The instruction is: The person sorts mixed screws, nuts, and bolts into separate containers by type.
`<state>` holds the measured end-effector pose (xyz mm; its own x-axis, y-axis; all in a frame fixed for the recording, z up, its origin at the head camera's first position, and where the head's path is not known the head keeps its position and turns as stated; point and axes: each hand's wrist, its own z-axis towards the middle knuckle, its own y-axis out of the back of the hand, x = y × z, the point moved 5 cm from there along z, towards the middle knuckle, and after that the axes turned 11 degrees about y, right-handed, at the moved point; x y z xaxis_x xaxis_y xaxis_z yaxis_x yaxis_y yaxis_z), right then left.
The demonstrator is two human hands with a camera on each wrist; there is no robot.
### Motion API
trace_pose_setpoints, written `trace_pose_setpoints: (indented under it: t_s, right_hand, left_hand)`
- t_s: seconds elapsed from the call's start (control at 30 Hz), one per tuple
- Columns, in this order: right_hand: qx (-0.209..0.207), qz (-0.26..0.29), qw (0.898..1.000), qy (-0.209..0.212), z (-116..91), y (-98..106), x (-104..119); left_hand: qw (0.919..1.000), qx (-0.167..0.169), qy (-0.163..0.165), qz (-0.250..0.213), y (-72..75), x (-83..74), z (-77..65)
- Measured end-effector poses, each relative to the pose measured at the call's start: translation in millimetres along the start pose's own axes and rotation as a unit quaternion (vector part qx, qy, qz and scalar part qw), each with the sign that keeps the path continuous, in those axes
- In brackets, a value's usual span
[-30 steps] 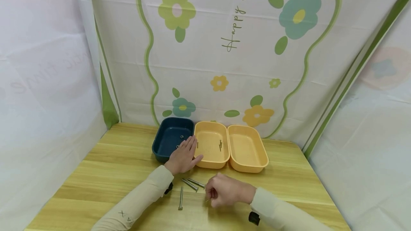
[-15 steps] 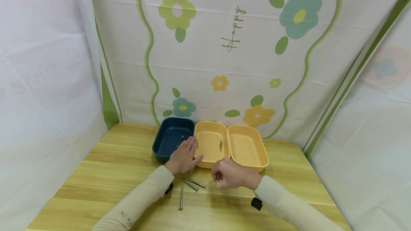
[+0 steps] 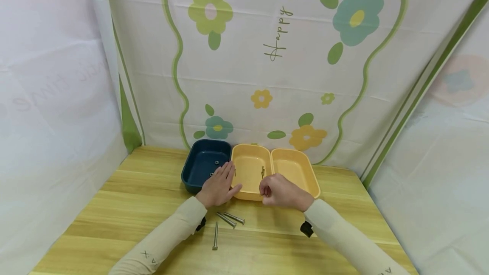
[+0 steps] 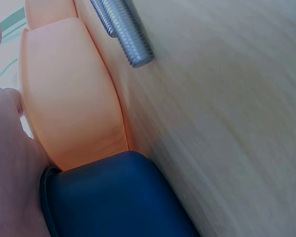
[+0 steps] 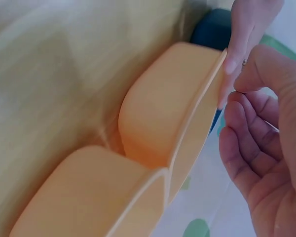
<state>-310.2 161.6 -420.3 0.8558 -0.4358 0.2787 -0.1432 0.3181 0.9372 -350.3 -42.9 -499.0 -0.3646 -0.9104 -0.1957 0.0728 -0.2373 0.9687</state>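
We pinch a small threaded metal screw (image 5: 244,63) in our right grip (image 3: 283,191), at five o'clock on the rectangular yellow middle tray (image 3: 247,182). Our left grip (image 3: 217,185) rests straight-fingered at its eight o'clock

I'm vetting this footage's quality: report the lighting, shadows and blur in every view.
Head: even, diffuse light, with a soft shadow on the table below the right sleeve; left wrist: table grain hazy, bolts clearer; right wrist: table grain smeared, and the small item pinched by the right hand too tiny to make out.
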Motion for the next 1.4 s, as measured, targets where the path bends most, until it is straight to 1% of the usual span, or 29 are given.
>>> trace_pose_setpoints:
  t_s: [0.27,0.37,0.53,0.73,0.83,0.97,1.07,1.2,1.27,1.4]
  right_hand:
    - [-0.039,-0.021,0.999,-0.03,9,2,-27]
    - [-0.047,-0.033,0.998,-0.038,14,-1,-35]
    - [-0.064,-0.047,0.995,-0.055,23,-8,-46]
    - [-0.091,-0.059,0.99,-0.087,33,-16,-59]
    - [-0.098,-0.053,0.988,-0.108,36,-21,-65]
    - [-0.112,-0.013,0.984,-0.139,36,-23,-70]
    - [-0.133,0.016,0.979,-0.155,33,-19,-71]
    - [-0.153,0.018,0.974,-0.166,27,-6,-70]
    - [-0.151,0.01,0.974,-0.169,23,1,-69]
    - [-0.129,-0.01,0.976,-0.172,12,16,-63]
  left_hand:
    - [0.9999,0.011,0.01,-0.006,-0.8,0.6,0.3]
    - [0.9998,0.01,0.01,-0.011,-0.4,0.3,-0.6]
    - [0.9999,0.013,0.008,-0.005,-1.6,0.8,-0.1]
    - [0.9998,0.015,0.011,0.002,-2.4,1.6,0.8]
    - [0.9998,0.016,0.012,0.002,-2.2,1.3,0.5]
    - [0.9998,0.017,0.013,-0.003,-1.6,0.4,-0.2]
    - [0.9997,0.019,0.011,-0.003,-1.4,-0.3,-0.3]
    - [0.9998,0.016,0.008,-0.005,-0.6,-0.4,0.3]
    - [0.9998,0.015,0.008,-0.004,0.2,-0.2,0.4]
    - [0.9998,0.016,0.006,-0.006,1.5,-0.2,0.1]
